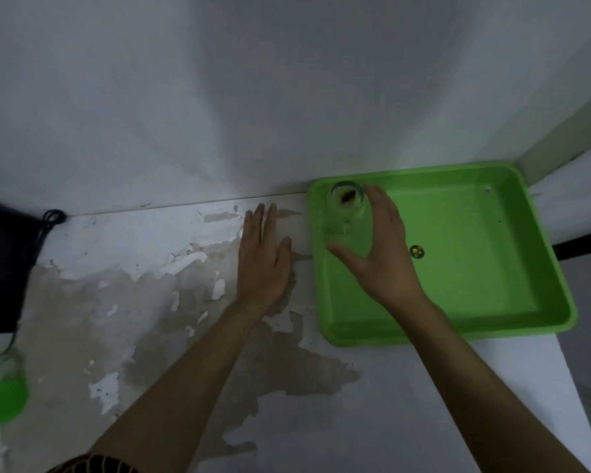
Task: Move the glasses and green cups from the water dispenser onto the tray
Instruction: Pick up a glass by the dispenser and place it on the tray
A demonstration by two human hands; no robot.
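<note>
At the near edge a dark patterned sleeve [93, 464] shows at the bottom, and both bare forearms reach forward from it over the surface [171, 336], whose white coating has peeled away in broad patches to leave tan, stained areas. At the far left edge a blurred green cup [0, 397] is only partly in view. Further on, the left hand [261, 257] lies palm down on the worn surface, fingers straight and close together, holding nothing. Just to its right sits the green tray [492, 319], a shallow rectangle with a small round sticker [416, 251] on its floor. The right hand [377, 247] is over the tray's left part, fingers spread with the thumb out, beside a clear glass [347, 204] that stands upright in the tray's far left corner; whether the fingers touch the glass cannot be told. At the far left a dark object [0, 261] with a coiled black cable [53, 216] stands against the plain white wall [253, 97], which rises behind the tray.
</note>
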